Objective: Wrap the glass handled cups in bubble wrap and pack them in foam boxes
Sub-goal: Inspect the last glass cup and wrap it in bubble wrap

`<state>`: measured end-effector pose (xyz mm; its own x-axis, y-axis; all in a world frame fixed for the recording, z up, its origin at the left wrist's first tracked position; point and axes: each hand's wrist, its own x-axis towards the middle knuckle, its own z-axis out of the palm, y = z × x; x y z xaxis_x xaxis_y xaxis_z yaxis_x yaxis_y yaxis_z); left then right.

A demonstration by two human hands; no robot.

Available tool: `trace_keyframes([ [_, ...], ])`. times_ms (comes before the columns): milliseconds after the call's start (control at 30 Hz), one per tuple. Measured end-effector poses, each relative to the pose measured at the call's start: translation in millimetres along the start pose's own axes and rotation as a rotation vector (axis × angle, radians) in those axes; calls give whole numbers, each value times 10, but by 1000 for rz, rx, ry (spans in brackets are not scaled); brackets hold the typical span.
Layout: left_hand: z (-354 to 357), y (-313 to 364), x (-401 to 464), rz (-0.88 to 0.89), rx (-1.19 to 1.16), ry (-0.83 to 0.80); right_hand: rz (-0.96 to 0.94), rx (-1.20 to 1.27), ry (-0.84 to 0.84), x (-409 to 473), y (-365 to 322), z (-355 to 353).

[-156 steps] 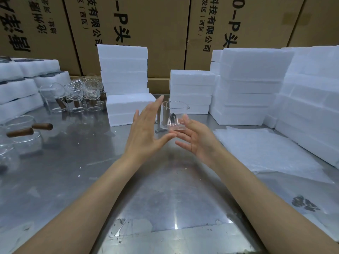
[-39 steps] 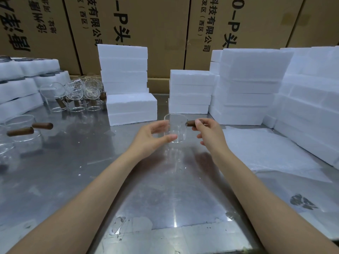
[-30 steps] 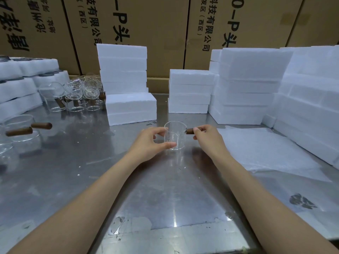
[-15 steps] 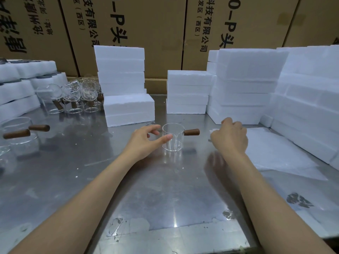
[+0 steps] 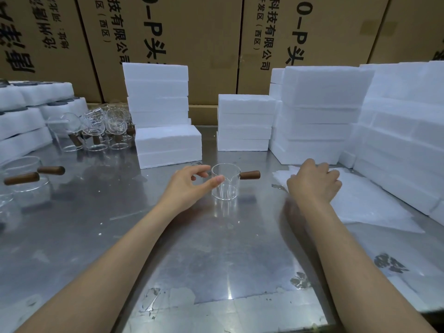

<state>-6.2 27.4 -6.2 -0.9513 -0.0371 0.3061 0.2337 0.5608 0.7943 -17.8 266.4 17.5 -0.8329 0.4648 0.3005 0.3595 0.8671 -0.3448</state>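
— On the worktop [image 5: 216, 248] one cup [image 5: 224, 182] is stood bare, just touched by the loosely open left hand [image 5: 189, 186]; nothing is yet wrapped or boxed here.

— Bubble wrap [image 5: 360, 200] is reached by the right hand [image 5: 314, 182]; its grip cannot be told. Foam boxes [image 5: 168, 145] crowd behind; nearer room is open.

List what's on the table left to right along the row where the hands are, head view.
Glass cups with wooden handles at the left edge → left hand, thumb against the glass → upright glass handled cup, wooden handle pointing right → right hand on the bubble wrap sheets → foam box stacks.
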Motion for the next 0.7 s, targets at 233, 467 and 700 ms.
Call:
trace_keyframes([
  [233, -7, 9, -9, 15, -4, -13, -6, -11, -61, 20, 30, 24],
  [467, -16, 38, 7, 63, 12, 69, -261, 351, 555, -19, -104, -150],
  [700, -59, 219, -8, -32, -312, 96, -866, 516, 777, -391, -453, -129],
])
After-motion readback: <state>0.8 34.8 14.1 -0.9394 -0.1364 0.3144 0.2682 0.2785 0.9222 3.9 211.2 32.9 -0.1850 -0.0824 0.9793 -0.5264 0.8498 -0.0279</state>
